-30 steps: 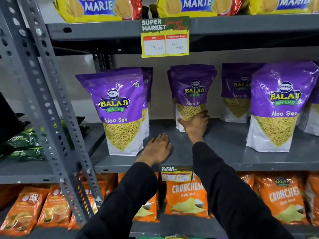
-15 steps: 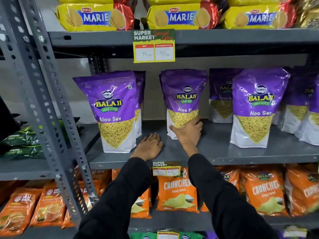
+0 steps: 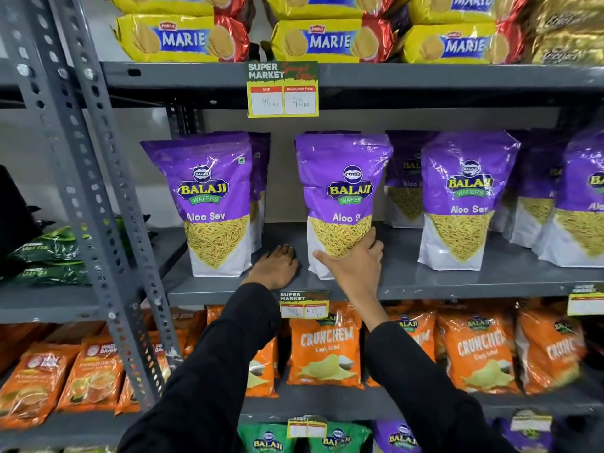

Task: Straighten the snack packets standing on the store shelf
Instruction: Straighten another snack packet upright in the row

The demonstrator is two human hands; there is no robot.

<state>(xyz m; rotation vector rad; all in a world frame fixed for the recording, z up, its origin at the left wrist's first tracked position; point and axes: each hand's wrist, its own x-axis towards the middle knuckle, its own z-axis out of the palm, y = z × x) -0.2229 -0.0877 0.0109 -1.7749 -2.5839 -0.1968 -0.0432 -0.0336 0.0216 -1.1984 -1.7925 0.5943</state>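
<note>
My right hand is gripping the lower front of the middle purple packet, thumb on its left bottom corner, fingers wrapped round the right edge. That packet stands upright near the front of the grey shelf, label facing me. My left hand lies open and flat, palm down on the shelf, in the gap between that packet and the left purple packet; it holds nothing. The left packet is upright, with another one just behind it. More purple packets stand to the right, some further back. A price tag hangs from the shelf above. Yellow biscuit packs lie up there; orange chip bags sit on the shelf below.
</note>
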